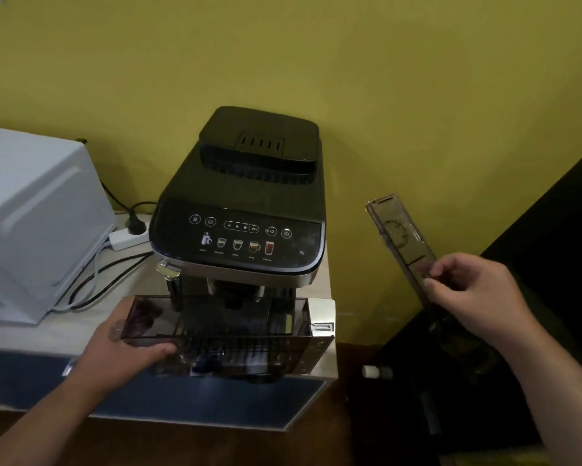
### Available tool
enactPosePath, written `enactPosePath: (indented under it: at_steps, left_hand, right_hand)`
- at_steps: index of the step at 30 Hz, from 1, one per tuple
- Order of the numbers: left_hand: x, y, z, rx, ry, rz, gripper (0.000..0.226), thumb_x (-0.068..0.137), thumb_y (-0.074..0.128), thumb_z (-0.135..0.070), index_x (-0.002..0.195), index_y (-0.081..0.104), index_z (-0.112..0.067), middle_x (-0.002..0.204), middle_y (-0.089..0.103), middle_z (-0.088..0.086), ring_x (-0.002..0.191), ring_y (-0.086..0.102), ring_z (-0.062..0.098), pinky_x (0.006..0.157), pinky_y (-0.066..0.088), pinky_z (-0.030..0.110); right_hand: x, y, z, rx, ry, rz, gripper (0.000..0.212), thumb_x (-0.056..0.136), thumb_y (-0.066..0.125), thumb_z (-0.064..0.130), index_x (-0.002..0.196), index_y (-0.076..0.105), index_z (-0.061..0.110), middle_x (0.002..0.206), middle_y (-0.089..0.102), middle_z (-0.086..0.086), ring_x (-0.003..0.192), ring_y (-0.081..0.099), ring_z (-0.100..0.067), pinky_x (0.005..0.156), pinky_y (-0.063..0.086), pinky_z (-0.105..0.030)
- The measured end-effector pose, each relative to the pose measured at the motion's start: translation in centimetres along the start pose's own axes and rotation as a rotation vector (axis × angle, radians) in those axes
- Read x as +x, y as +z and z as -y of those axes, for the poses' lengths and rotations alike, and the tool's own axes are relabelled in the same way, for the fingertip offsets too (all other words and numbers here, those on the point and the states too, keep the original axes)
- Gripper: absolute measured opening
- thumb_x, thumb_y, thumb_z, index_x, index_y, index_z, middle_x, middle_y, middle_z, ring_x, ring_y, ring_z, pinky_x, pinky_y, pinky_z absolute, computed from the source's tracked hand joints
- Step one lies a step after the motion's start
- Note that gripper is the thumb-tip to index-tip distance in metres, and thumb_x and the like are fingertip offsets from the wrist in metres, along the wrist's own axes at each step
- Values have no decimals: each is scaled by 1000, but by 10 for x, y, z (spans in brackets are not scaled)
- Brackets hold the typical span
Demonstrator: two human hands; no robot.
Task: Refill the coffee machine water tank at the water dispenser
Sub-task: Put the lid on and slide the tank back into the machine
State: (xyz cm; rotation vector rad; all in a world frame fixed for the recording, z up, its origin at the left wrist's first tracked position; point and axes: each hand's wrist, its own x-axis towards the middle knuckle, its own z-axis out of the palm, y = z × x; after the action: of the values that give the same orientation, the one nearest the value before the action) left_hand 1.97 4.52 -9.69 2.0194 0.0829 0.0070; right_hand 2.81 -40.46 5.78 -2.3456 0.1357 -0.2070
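Note:
A black coffee machine (249, 203) stands on a small table against a yellow wall. In front of it my left hand (124, 354) grips the left end of the smoked, see-through water tank (235, 331), which is held level and lidless, with a silver panel at its right end. Off to the right of the machine, my right hand (474, 294) holds the tank's long narrow lid (399, 237) by its near end, with the lid pointing up and away. No water dispenser is in view.
A white appliance (37, 216) sits at the left of the table (330, 364). A white power strip (128, 238) with a black plug and cables lies between it and the machine. A dark piece of furniture (552, 264) fills the right side.

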Motion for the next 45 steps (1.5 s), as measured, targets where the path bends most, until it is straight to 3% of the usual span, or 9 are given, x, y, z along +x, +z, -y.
enactPosePath:
  at_steps: [4, 8, 14, 18, 22, 27, 33, 39, 45]
  left_hand:
    - [-1, 0, -3, 2, -23, 7, 64, 58, 91, -19, 106, 54, -37, 109, 65, -4, 107, 62, 19, 86, 50, 34]
    - [-2, -4, -3, -35, -53, 2, 63, 49, 88, -33, 105, 60, -34, 106, 70, -2, 103, 67, 16, 85, 54, 31]
    - [-3, -13, -5, -67, -20, 54, 59, 51, 88, -37, 103, 61, -38, 108, 70, 1, 104, 67, 13, 91, 55, 41]
    - [0, -17, -5, -80, -2, 117, 60, 58, 92, -28, 107, 58, -36, 108, 71, 1, 103, 69, 16, 87, 58, 44]
    - [2, -20, -12, -90, 35, 168, 62, 55, 91, -38, 107, 56, -46, 113, 69, -14, 105, 67, 9, 85, 56, 31]
    - [7, -27, -5, -66, 66, 217, 68, 54, 91, -38, 113, 55, -37, 112, 66, -22, 106, 63, 3, 81, 52, 15]
    - [16, -34, 2, -67, 74, 276, 67, 54, 87, -40, 113, 55, -38, 113, 64, -22, 108, 62, 5, 86, 54, 25]
    - [20, -38, 5, -47, 106, 332, 64, 57, 90, -35, 111, 55, -33, 114, 63, -24, 105, 63, 2, 81, 53, 19]
    - [25, -42, 11, -41, 97, 337, 71, 51, 86, -52, 113, 54, -38, 108, 67, -14, 105, 64, 7, 88, 55, 35]
  right_hand:
    - [-9, 5, 43, -124, -243, 182, 17, 75, 78, 11, 71, 66, 23, 90, 73, 9, 83, 69, -9, 68, 58, -28]
    - [-15, 44, 84, -197, -553, 368, 13, 69, 74, 28, 66, 63, 34, 95, 57, 16, 88, 61, -5, 67, 46, -8]
    - [-17, 103, 97, -242, -658, 498, 10, 70, 63, 39, 73, 69, 32, 90, 54, 23, 85, 58, -1, 67, 46, -11]
    - [-23, 131, 105, -266, -625, 510, 6, 74, 70, 28, 78, 75, 27, 96, 57, 22, 91, 57, 3, 73, 44, -7]
    - [-28, 153, 112, -335, -580, 521, 11, 80, 67, 30, 87, 75, 28, 104, 56, 22, 92, 55, 4, 74, 38, -2]
    - [-32, 171, 122, -390, -509, 529, 15, 87, 62, 33, 94, 74, 28, 117, 56, 23, 98, 56, 2, 82, 48, -17]
    - [-29, 179, 134, -447, -433, 511, 18, 89, 61, 34, 100, 74, 28, 127, 57, 23, 107, 56, 2, 88, 45, -16]
    - [-34, 188, 139, -461, -415, 485, 17, 91, 59, 32, 100, 74, 28, 130, 57, 23, 110, 55, 2, 88, 39, -14]
    - [-30, 193, 141, -441, -385, 506, 16, 91, 62, 28, 101, 74, 26, 128, 60, 18, 113, 54, 0, 87, 34, -11]
